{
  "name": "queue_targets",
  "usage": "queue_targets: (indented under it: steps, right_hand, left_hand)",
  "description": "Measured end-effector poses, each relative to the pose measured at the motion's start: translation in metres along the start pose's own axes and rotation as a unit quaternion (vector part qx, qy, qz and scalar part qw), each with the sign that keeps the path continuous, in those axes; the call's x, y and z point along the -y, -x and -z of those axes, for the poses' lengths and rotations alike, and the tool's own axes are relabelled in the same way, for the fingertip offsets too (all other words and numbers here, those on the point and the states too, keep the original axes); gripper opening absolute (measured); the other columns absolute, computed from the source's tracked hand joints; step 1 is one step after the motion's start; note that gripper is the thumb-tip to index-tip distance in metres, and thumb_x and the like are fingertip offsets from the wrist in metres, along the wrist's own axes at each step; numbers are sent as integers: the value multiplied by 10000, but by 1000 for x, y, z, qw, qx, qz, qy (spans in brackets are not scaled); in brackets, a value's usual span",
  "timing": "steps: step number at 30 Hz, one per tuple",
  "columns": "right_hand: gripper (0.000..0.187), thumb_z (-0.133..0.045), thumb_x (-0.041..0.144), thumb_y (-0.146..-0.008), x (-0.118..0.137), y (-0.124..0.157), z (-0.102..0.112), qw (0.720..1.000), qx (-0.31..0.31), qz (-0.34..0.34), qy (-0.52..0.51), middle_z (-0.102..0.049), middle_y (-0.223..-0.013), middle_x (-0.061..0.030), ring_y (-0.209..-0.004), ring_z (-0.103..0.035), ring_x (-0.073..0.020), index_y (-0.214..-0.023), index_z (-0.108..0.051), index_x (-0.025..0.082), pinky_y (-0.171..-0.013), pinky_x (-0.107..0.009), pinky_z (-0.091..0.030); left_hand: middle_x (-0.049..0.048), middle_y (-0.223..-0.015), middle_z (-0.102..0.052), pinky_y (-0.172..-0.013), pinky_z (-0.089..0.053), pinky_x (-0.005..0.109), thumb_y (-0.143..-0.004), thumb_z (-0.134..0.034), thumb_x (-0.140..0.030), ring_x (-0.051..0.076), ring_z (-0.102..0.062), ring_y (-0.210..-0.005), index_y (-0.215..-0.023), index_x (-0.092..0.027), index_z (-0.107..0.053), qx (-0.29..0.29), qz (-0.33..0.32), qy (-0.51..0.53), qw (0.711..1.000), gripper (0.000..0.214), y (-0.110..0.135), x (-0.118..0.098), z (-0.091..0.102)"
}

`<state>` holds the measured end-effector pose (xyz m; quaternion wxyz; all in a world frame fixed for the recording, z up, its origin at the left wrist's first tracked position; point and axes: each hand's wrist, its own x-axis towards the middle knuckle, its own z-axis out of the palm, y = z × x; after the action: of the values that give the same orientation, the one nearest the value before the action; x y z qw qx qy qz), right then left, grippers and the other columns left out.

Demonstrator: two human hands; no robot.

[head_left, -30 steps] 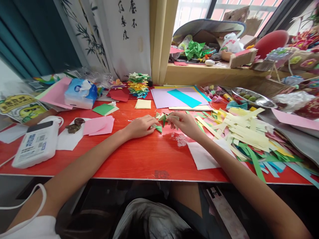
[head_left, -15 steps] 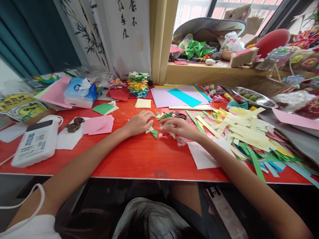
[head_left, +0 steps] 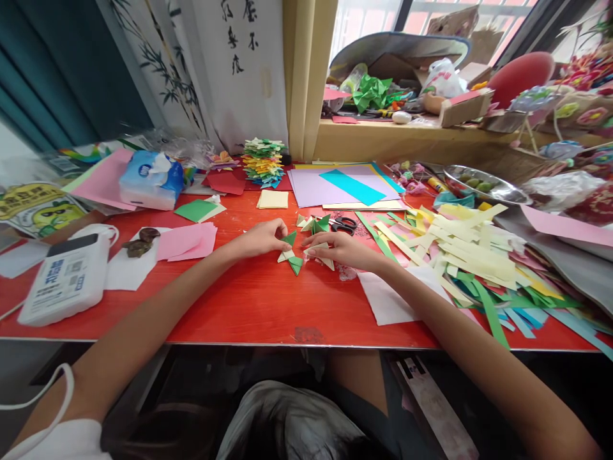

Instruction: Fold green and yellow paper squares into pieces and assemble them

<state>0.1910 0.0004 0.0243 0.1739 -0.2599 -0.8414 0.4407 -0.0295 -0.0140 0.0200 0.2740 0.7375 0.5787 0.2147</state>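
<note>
My left hand [head_left: 265, 238] is closed, thumb and forefinger pinching a green folded paper triangle [head_left: 290, 238]. Just below its fingertips, a cream folded piece [head_left: 286, 255] and another green one [head_left: 295, 265] lie on the red table. My right hand [head_left: 342, 249] reaches in from the other side, its fingers low over a cream folded paper piece [head_left: 327, 260] and seemingly gripping it; the fingers partly cover the piece. Behind the fingertips sit more folded pieces, among them a dark green one [head_left: 320, 224]. Black scissors [head_left: 343, 225] lie just beyond my right hand.
Paper strips [head_left: 479, 249] are heaped at the right beside a white sheet [head_left: 387, 297]. Lilac sheets [head_left: 306, 185], a cream paper stack [head_left: 272, 199] and a tower of folded pieces [head_left: 263, 163] stand at the back. Pink paper [head_left: 189, 239] and a white box-shaped device [head_left: 67, 278] are at left.
My left hand has drawn back slightly to the left and curled its fingers, and a green triangle now shows at its fingertips. My right hand has barely moved.
</note>
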Motion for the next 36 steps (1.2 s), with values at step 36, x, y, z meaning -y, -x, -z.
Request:
queue_targets:
  steps: [36]
  right_hand:
    - [288, -522, 415, -796, 4, 2, 9, 975, -167, 17, -143, -621, -731, -38, -758, -567, -154, -903, -665, 189, -686, -295, -427]
  left_hand:
    - [-17, -744, -528, -391, -402, 163, -672, -619, -158, 59, -510, -516, -977, -170, -431, -143, -44, 353, 923, 359, 5, -19, -8]
